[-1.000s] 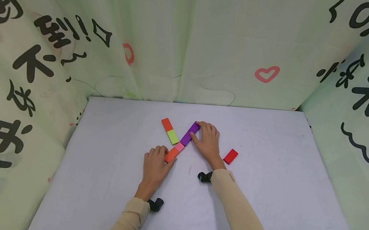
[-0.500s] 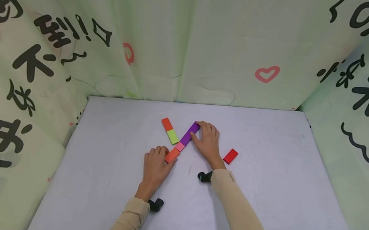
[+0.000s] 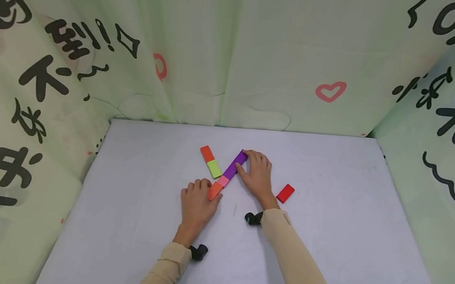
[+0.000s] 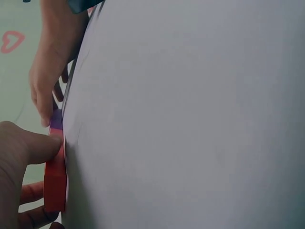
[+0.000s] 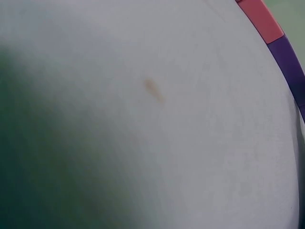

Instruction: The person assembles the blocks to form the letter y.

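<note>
In the head view, a slanted line of blocks lies on the table: orange (image 3: 215,190) at the near end, pink (image 3: 223,181) in the middle, purple (image 3: 235,164) at the far end. My left hand (image 3: 198,207) pinches the orange block; the left wrist view shows my thumb (image 4: 45,145) on one side of the row and fingers on the other. My right hand (image 3: 258,175) holds the purple block between thumb and fingers. The right wrist view catches only pink (image 5: 262,20) and purple (image 5: 287,59) blocks at its edge, without the hand.
A lime green block (image 3: 214,169) and an orange-red block (image 3: 206,152) form a second slanted line, whose near end meets the row. Apart from these, a red block (image 3: 285,193) lies right of my right hand. Printed curtains (image 3: 280,58) surround the white table (image 3: 330,211).
My left hand and the orange block have shifted slightly to the right, bringing the near end more into line with the purple part. My right hand stays practically still.
</note>
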Demonstrator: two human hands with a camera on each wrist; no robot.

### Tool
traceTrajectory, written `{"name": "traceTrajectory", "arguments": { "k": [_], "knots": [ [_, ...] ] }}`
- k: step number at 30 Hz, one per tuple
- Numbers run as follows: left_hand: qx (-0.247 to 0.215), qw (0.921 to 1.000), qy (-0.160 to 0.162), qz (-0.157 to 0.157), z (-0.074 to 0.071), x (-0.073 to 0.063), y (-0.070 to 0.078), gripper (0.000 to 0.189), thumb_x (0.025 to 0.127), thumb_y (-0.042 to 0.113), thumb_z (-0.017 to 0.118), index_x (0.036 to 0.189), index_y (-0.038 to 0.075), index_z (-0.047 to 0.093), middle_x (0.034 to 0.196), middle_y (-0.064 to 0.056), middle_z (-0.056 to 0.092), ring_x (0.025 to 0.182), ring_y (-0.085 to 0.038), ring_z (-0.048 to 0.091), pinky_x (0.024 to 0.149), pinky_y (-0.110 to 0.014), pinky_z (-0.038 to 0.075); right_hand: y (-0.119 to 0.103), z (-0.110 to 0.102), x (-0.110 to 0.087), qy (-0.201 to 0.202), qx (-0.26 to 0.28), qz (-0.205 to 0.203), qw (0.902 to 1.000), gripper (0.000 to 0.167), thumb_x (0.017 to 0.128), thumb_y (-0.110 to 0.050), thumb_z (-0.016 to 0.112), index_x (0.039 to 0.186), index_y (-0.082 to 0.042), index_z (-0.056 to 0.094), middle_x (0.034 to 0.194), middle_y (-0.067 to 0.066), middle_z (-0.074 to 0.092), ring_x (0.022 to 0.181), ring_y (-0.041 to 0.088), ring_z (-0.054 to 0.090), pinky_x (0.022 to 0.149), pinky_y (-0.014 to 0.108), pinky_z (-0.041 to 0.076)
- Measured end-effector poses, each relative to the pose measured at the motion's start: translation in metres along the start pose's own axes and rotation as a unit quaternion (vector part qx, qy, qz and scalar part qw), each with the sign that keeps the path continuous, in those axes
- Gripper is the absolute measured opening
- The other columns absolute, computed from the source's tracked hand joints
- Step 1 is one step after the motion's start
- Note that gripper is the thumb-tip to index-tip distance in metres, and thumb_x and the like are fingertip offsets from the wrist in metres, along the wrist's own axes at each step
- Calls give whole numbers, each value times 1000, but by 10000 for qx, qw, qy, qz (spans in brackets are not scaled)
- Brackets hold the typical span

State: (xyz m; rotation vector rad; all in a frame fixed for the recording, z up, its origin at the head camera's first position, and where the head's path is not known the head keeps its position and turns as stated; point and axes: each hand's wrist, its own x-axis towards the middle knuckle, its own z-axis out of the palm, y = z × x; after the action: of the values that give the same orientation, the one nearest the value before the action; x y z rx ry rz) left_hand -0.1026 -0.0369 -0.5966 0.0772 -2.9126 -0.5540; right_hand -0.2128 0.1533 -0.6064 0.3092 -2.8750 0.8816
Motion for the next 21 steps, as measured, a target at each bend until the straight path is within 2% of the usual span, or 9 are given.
{"name": "traceTrajectory", "arguments": {
  "k": [7,13,21],
  "knots": [
    [34,9998,168,-137,6,4,11,45,94,46,75,114,8,63,105,-11,66,98,-30,62,89,-49,50,0,-1,0,-16,7,44,10000,58,101,-44,65,150,-16,52,153,10,54,147,34,39,123,59,24],
    [269,9991,164,-277,7,5,19,45,94,46,74,114,8,62,106,-11,66,99,-29,62,89,-47,51,-2,-2,-2,-1,81,30,10000,58,101,-43,66,150,-16,51,154,10,53,147,35,38,123,60,24],
    [284,9981,459,-304,10,6,23,47,93,46,75,115,7,62,104,-11,66,96,-30,62,86,-46,50,-3,-2,-2,-2,56,42,10000,58,101,-43,65,150,-16,51,154,11,53,148,35,38,123,60,23]
  ]
}}
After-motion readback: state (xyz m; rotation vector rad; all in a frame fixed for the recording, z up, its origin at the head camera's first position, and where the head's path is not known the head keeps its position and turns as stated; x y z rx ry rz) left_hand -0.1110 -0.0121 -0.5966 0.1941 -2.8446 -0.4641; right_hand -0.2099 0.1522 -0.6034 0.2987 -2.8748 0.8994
